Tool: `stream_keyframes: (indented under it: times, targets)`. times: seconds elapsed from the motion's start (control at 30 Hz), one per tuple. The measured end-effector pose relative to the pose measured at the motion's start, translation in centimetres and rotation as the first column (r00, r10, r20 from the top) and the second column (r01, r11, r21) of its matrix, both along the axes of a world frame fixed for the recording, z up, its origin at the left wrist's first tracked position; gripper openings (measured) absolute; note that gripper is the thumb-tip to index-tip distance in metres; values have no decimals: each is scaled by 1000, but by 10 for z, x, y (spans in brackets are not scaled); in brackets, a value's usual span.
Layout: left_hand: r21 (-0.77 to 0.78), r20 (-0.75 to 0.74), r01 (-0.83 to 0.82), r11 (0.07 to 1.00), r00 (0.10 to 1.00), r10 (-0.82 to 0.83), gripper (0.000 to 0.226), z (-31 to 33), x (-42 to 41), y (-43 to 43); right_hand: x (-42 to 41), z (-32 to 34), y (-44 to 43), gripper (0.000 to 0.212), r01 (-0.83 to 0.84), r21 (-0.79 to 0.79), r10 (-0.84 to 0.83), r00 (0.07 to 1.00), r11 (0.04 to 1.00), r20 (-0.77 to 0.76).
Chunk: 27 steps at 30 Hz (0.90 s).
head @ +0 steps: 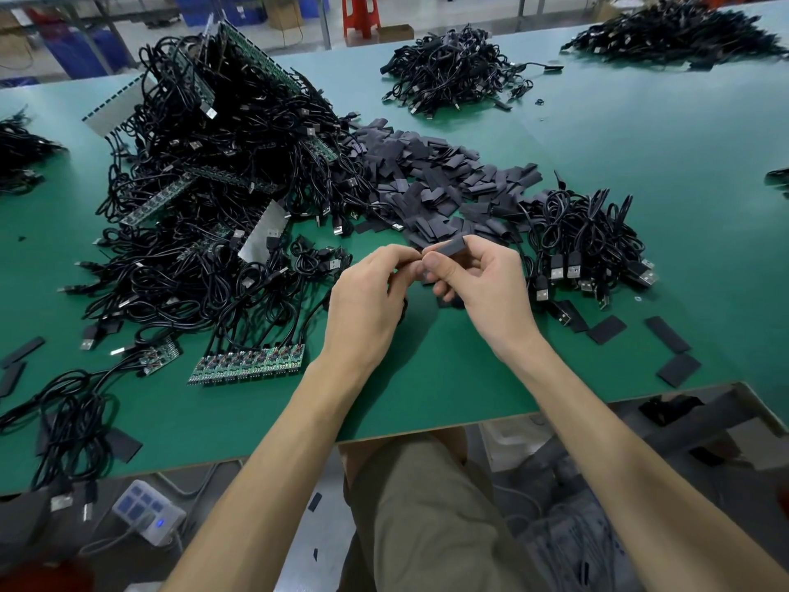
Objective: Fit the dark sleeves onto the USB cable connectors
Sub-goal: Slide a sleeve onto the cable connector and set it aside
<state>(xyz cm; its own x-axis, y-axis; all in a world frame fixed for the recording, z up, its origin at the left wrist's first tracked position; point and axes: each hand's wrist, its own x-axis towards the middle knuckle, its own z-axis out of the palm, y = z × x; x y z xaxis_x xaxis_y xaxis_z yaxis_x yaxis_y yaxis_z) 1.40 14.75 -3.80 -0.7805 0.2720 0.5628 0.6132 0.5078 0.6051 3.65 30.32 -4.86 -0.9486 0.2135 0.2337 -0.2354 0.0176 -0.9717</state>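
At the table's [427, 399] far-left corner a cable heap [213, 173] sprawls toward the middle, and a board strip [252, 363] lies nearer the front edge with its leads running back into that heap. Just right of the strip, over the middle of the table and a little back from the front edge, the left hand [367, 292] hangs with its fingers curled and its thumb and forefinger tips pressed together. What they pinch is hidden, so whether it is a connector or only the sleeve's near end I cannot tell. Touching those tips from the right is the sleeve [446, 248], held above the table rather than lying on it. Its long axis runs across, left to right, rising slightly toward the far-right corner, and its left end faces the left fingertips. The right hand [482, 288] grips it, thumb underneath and forefinger along the top, so this hand carries the part. Judging from that, the fit calls for a short slide along the sleeve's axis toward the left hand, the mouth kept square to whatever the left fingers present. Behind both hands lies the sleeve pile [427, 177], and further right a cable bundle [589, 241] sits toward the right edge.
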Motion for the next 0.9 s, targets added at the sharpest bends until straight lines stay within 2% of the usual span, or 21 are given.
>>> stream_keyframes:
  times: [0.33, 0.5, 0.7, 0.9]
  targets:
    - [-16, 20, 17, 1000, 1000, -17, 22, 2, 1, 0, 1, -1, 0, 9, -19, 37, 19, 1000, 999, 2]
    - [-13, 21, 17, 1000, 1000, -17, 23, 3, 1, 0, 0, 0, 0, 23, -16, 42, 16, 1000, 999, 17]
    - [-1, 7, 6, 1000, 1000, -6, 16, 1, 1, 0, 2, 0, 1, 14, -27, 62, 26, 999, 998, 20]
    - [-1, 22, -3, 1000, 1000, 3, 20, 0, 0, -1, 1, -1, 1, 15, -37, 68, 36, 999, 997, 18]
